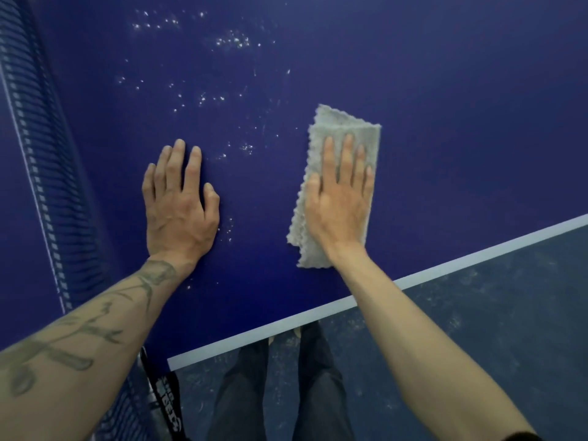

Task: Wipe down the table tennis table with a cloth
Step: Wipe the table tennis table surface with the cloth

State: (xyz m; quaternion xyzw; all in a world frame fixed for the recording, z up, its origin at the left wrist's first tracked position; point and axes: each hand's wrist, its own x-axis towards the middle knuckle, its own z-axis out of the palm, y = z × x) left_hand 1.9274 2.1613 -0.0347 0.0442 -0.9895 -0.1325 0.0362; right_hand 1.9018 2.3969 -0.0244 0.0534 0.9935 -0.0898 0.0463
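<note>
Dark blue worktop (445, 106) of a table tennis table, seen from above. A grey cloth (337, 122), folded into an oblong with scalloped edges, lies flat on the worktop under the right hand (339, 198). The fingers (346, 154) of this hand are straight and held close together, pressing the cloth down. The cloth's far end projects beyond the fingertips and its near end reaches back past the wrist. The thumb lies along the cloth's left edge.

The left hand (178, 205) rests palm-down on the bare worktop, well apart from the cloth. Its fingers are straight and slightly spread, holding nothing.

White specks (232, 41) are scattered over the surface beyond the left fingertips and in the gap between the two sets of fingers. The net (41, 173) runs along the side outward of the left little finger. Behind both wrists a white edge line (413, 278) borders the worktop. Below it show a speckled grey-blue floor (477, 329) and dark trousers (241, 393). The left forearm (79, 335) bears a tattoo.
</note>
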